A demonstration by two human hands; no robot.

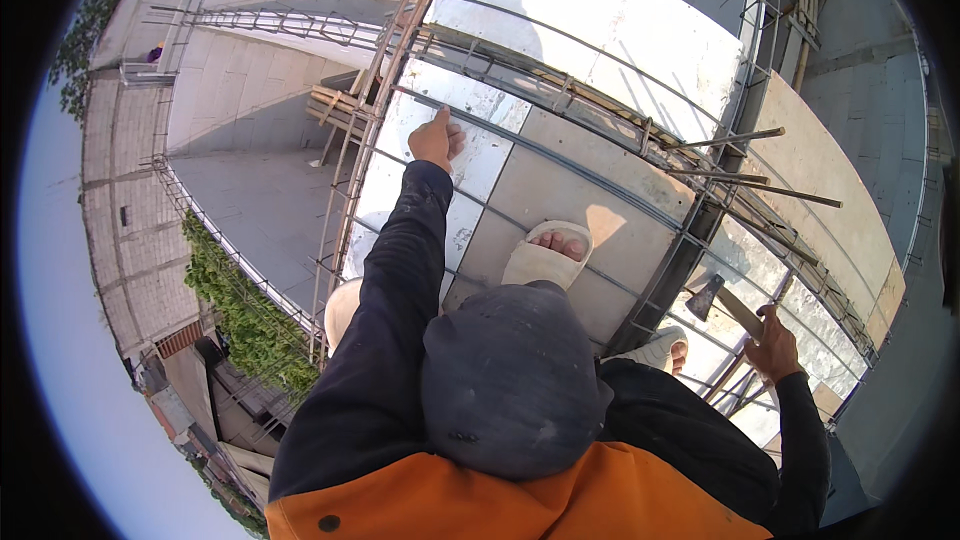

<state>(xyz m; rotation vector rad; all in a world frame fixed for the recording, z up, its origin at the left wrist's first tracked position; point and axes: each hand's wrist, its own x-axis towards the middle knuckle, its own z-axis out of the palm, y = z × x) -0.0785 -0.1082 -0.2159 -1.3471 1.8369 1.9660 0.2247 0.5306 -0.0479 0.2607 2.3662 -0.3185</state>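
Note:
My left hand (436, 140) reaches forward with its fingers closed on a thin steel bar (520, 128) that runs across the pale formwork panels (560, 190). Low at the right, my right hand (775, 345) grips the wooden handle of a hammer (706, 297), whose dark metal head points up and to the left above the bars. My feet are in light sandals, one (548, 255) on a panel and the other (660, 350) near the hammer. Both sleeves are dark, above an orange garment.
A grid of steel bars covers the panels. A tied rebar cage (560, 90) runs diagonally behind the deck and another (345, 200) lines its left edge, beyond which there is a drop to a lower roof (250, 200), green bushes (240, 310) and wooden planks (335, 105).

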